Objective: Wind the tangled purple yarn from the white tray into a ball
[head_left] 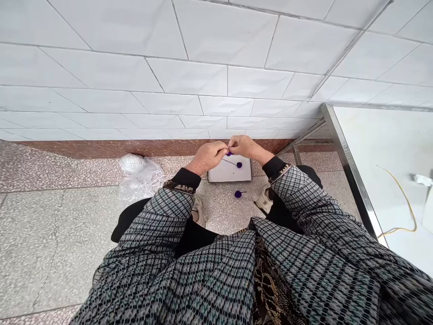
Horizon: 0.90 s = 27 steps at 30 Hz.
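Note:
My left hand and my right hand meet fingertip to fingertip in front of me, both closed in a pinch. A small dark purple yarn piece shows just under the joined fingertips, partly hidden by them. Below the hands lies a white box or board with a dark edge. On it rests a purple yarn ball, and a thin purple strand runs from it up toward my fingers. Another purple yarn ball with a short tail sits on the floor between my shoes.
To the left, white yarn lies on the floor beside a clear plastic bag. A metal-edged table stands at the right with a yellow cord on it. The tiled wall rises straight ahead.

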Available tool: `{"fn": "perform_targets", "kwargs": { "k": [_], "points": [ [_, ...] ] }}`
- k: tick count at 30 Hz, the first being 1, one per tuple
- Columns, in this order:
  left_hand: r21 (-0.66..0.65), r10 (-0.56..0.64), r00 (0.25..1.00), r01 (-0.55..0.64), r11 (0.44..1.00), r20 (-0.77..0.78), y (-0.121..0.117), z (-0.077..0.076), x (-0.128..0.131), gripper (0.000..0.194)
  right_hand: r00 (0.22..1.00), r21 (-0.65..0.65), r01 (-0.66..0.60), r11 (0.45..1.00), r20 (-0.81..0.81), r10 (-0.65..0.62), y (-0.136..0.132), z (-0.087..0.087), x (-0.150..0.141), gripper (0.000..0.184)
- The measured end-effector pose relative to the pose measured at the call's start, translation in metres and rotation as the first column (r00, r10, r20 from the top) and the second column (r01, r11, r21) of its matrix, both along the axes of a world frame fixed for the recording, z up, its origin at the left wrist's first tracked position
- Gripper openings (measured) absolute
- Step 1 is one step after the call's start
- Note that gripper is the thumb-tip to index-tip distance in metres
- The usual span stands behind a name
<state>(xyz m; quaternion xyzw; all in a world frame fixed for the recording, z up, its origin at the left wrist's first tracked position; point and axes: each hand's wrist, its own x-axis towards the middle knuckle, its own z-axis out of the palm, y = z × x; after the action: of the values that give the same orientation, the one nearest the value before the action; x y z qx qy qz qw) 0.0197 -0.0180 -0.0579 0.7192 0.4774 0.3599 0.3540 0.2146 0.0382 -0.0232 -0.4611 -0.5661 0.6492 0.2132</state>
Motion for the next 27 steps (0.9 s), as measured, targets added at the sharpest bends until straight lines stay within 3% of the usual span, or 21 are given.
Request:
{"fn": "perform_targets", "kwargs": {
  "k": [3,6,10,14,18,22,24,27],
  "points": [
    [0.020,0.088,0.996,-0.088,0.996,-0.015,0.008,-0.003,-0.010,0.020,0.996,-0.100,-0.082,0.992,-0.025,0.080,-0.002,0.006,0.001,0.022],
    [-0.001,0.116,0.993,-0.116,0.993,-0.026,0.011,-0.011,-0.010,0.022,0.994,-0.158,-0.052,0.986,-0.099,0.037,-0.002,0.015,-0.001,0.022],
    [-0.030,0.020,0.999,-0.021,0.999,-0.038,0.006,-0.017,0.002,0.023,0.983,-0.158,0.065,0.985,-0.158,-0.090,0.001,0.016,-0.002,0.024],
    [-0.032,-0.109,0.992,0.107,0.994,-0.066,-0.002,-0.013,0.013,0.023,0.979,-0.085,0.149,0.985,-0.129,-0.159,0.006,0.001,-0.003,0.026],
    [0.019,-0.054,0.993,0.056,0.998,-0.102,0.000,-0.004,0.006,0.023,0.999,-0.083,0.033,0.996,-0.035,-0.036,0.007,-0.007,0.000,0.027],
    [0.039,0.083,0.989,-0.079,0.996,-0.120,0.007,0.000,-0.008,0.022,0.992,-0.172,-0.119,0.978,-0.053,0.111,0.001,0.005,0.003,0.021],
    [0.007,0.094,0.987,-0.094,0.996,-0.133,0.007,-0.001,-0.009,0.023,0.990,-0.185,-0.115,0.976,-0.103,0.097,-0.001,0.012,0.002,0.021],
    [-0.051,0.011,0.989,-0.019,0.999,-0.146,0.004,-0.002,-0.002,0.027,0.986,-0.143,-0.008,0.990,-0.165,-0.016,0.000,0.018,-0.001,0.024]
  ]
}}
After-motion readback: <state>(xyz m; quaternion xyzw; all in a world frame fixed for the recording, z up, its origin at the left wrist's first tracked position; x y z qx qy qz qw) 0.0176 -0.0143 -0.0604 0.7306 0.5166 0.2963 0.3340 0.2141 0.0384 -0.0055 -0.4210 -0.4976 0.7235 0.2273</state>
